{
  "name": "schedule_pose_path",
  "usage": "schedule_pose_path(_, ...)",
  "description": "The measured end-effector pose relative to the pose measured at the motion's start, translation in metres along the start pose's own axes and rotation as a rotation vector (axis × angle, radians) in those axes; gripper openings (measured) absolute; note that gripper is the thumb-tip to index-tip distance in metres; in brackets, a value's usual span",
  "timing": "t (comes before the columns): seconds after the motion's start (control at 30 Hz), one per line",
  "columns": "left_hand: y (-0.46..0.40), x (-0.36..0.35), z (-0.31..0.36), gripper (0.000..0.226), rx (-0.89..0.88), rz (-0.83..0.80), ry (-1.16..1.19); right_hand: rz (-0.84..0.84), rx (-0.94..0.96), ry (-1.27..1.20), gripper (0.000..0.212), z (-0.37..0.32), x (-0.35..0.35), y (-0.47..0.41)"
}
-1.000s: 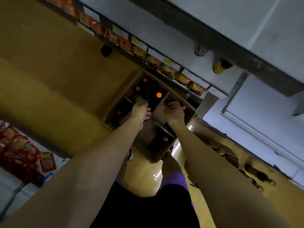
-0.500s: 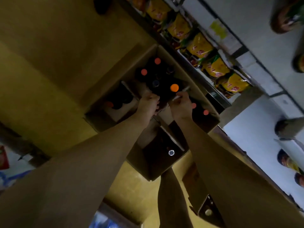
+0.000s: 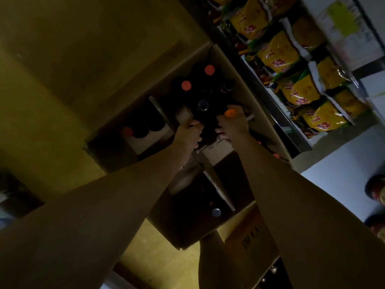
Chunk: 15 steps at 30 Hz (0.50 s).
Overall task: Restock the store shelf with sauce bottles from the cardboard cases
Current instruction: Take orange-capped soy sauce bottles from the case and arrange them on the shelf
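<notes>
An open cardboard case point(image 3: 116, 157) with card dividers sits on the floor below me, holding several dark sauce bottles. Two have red caps point(image 3: 186, 85), one an orange cap point(image 3: 230, 113), one a silver cap point(image 3: 203, 105). My right hand point(image 3: 232, 128) reaches into the case and its fingers curl round the neck of the orange-capped bottle. My left hand point(image 3: 188, 133) is beside it, fingers curled down into the middle of the case; what it holds is hidden in the dark.
The store shelf point(image 3: 291, 142) runs along the right with yellow snack bags point(image 3: 277, 54). A second cardboard case point(image 3: 250, 243) lies at the lower right. Another silver-capped bottle point(image 3: 216, 212) stands in the near compartment. My leg point(image 3: 216, 261) is below the case.
The camera has moved closer to the case. Both hands have pushed deeper among the bottles, and my right hand has closed round the orange-capped bottle.
</notes>
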<state>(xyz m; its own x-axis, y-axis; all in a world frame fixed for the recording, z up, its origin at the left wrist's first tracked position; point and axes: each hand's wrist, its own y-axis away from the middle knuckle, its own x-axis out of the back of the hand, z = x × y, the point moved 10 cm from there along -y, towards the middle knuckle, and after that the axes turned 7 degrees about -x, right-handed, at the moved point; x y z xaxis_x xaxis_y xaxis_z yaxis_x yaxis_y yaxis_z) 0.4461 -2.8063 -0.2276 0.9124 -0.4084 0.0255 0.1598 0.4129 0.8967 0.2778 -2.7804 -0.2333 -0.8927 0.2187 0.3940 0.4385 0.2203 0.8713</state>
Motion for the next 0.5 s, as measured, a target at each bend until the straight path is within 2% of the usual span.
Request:
schedule_pose_path(0.13,-0.010,0.014,-0.011,0.017,0.057,-0.004,0.022,-0.023,-0.050,-0.051,0.032,0.000,0.001,-0.007)
schedule_pose_path(0.23,-0.002,0.018,-0.018,0.021,0.072,-0.014,0.036,-0.078,-0.004,0.073,0.026,0.014,-0.006,0.008)
schedule_pose_path(0.3,0.007,0.021,-0.016,0.014,0.048,-0.010,-0.006,-0.119,0.041,0.167,0.021,0.023,-0.015,0.029)
schedule_pose_path(0.5,0.042,0.036,-0.018,0.008,0.040,0.029,-0.035,-0.084,0.150,0.332,0.013,0.020,-0.024,0.093)
